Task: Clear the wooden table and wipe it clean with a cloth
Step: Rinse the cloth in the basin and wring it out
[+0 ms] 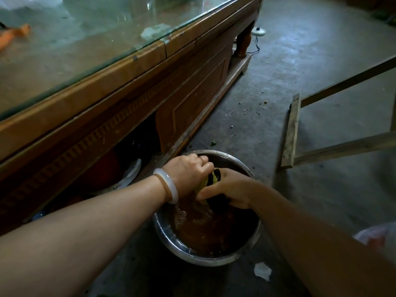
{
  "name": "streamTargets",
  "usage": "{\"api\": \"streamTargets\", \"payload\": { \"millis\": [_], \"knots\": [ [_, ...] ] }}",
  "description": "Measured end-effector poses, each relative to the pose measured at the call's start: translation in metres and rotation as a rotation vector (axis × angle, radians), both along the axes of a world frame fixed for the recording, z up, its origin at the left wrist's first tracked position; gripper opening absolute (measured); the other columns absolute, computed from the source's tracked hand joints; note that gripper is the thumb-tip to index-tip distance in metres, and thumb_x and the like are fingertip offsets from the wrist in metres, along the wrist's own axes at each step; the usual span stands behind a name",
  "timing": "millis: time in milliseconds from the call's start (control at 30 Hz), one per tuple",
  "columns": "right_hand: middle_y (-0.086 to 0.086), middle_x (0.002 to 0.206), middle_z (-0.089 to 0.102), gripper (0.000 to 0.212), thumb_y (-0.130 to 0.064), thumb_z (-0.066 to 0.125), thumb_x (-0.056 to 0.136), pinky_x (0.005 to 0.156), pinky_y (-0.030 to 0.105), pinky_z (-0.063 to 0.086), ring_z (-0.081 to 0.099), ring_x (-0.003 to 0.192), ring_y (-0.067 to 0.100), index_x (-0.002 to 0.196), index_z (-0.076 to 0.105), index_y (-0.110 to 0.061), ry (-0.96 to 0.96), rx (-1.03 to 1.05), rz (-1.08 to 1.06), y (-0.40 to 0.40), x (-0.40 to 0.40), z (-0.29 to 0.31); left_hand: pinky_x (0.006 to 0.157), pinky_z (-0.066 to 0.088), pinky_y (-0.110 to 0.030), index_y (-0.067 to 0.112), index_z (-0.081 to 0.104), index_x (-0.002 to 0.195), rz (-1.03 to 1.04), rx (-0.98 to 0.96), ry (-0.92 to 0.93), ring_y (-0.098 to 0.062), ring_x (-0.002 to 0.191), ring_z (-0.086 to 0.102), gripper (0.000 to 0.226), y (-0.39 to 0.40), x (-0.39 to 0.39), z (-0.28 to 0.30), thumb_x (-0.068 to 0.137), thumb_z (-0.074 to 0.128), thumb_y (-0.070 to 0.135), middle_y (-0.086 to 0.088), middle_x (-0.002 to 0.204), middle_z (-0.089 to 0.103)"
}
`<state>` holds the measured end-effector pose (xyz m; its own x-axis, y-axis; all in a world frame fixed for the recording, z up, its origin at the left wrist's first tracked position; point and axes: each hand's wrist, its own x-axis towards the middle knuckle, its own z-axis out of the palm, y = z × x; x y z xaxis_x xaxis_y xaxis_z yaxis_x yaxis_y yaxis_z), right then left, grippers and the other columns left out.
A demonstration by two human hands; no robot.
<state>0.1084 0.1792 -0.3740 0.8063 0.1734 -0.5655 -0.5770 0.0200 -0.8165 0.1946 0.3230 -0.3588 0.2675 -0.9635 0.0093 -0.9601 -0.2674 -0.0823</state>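
A steel basin (171, 249) of brown water stands on the floor in front of the wooden table (120, 73). Above the basin both hands grip one wet yellow-and-dark cloth (211, 180). My left hand (188, 174), with a white bangle at the wrist, curls round its left end. My right hand (233, 189) curls round its right end. Water falls from the cloth into the basin. The table has a glass top with an orange object (15, 35) at its far left and a pale scrap (154, 31) near its front edge.
A wooden frame (293, 129) lies on the concrete floor at the right. Crumbs dot the floor between it and the table. A white paper scrap (262, 271) lies before the basin. A white round device (258, 31) with a cord sits by the table leg.
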Motion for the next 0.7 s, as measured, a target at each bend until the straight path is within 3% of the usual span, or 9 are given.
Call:
{"api": "streamTargets", "payload": {
  "millis": [100, 167, 300, 433, 567, 700],
  "knots": [
    [0.003, 0.110, 0.068, 0.080, -0.024, 0.093, 0.047, 0.094, 0.046, 0.052, 0.064, 0.104, 0.023, 0.120, 0.060, -0.020, 0.022, -0.426, 0.001, 0.013, 0.002, -0.006, 0.085, 0.049, -0.031, 0.013, 0.044, 0.126, 0.114, 0.123, 0.055, -0.023, 0.105, 0.057, 0.044, -0.003, -0.003, -0.002, 0.089, 0.058, 0.031, -0.008, 0.122, 0.054],
    [0.000, 0.108, 0.064, 0.073, -0.020, 0.090, 0.055, 0.086, 0.039, 0.055, 0.061, 0.098, 0.018, 0.120, 0.057, -0.020, -0.028, -0.649, -0.004, 0.020, 0.002, -0.008, 0.082, 0.050, -0.030, 0.013, 0.047, 0.123, 0.194, 0.158, 0.137, -0.022, 0.102, 0.059, 0.045, -0.006, -0.004, -0.004, 0.086, 0.062, 0.034, -0.008, 0.117, 0.057],
    [-0.006, 0.090, 0.062, 0.049, -0.010, 0.082, 0.065, 0.058, 0.021, 0.052, 0.061, 0.076, 0.008, 0.106, 0.057, -0.023, -0.211, -0.847, -0.057, 0.026, -0.002, -0.009, 0.075, 0.053, -0.033, 0.019, 0.058, 0.105, 0.346, 0.199, 0.317, -0.021, 0.086, 0.062, 0.022, -0.010, -0.006, 0.000, 0.085, 0.060, 0.028, -0.003, 0.099, 0.062],
    [-0.007, 0.090, 0.064, 0.039, -0.027, 0.080, 0.071, 0.071, 0.031, 0.056, 0.061, 0.080, 0.011, 0.104, 0.058, -0.024, -0.404, -1.071, -0.078, 0.029, -0.009, -0.018, 0.063, 0.054, -0.031, 0.023, 0.056, 0.076, 0.445, 0.232, 0.512, -0.018, 0.068, 0.061, 0.011, -0.013, 0.000, -0.005, 0.076, 0.065, 0.018, 0.001, 0.077, 0.062],
    [-0.006, 0.093, 0.062, 0.038, -0.033, 0.075, 0.076, 0.070, 0.029, 0.053, 0.059, 0.079, 0.011, 0.108, 0.057, -0.022, -0.605, -1.207, -0.082, 0.028, -0.015, -0.024, 0.067, 0.058, -0.035, 0.020, 0.061, 0.078, 0.500, 0.246, 0.752, -0.020, 0.068, 0.066, 0.008, -0.013, 0.006, -0.011, 0.072, 0.067, 0.020, -0.002, 0.075, 0.067],
    [0.000, 0.095, 0.065, 0.047, -0.035, 0.077, 0.073, 0.064, 0.035, 0.055, 0.064, 0.075, 0.018, 0.113, 0.059, -0.017, -0.772, -1.284, -0.065, 0.026, -0.018, -0.030, 0.074, 0.056, -0.036, 0.014, 0.066, 0.073, 0.547, 0.328, 0.998, -0.024, 0.073, 0.067, 0.007, -0.009, 0.010, -0.006, 0.068, 0.071, 0.013, -0.007, 0.076, 0.068]
  ]
}}
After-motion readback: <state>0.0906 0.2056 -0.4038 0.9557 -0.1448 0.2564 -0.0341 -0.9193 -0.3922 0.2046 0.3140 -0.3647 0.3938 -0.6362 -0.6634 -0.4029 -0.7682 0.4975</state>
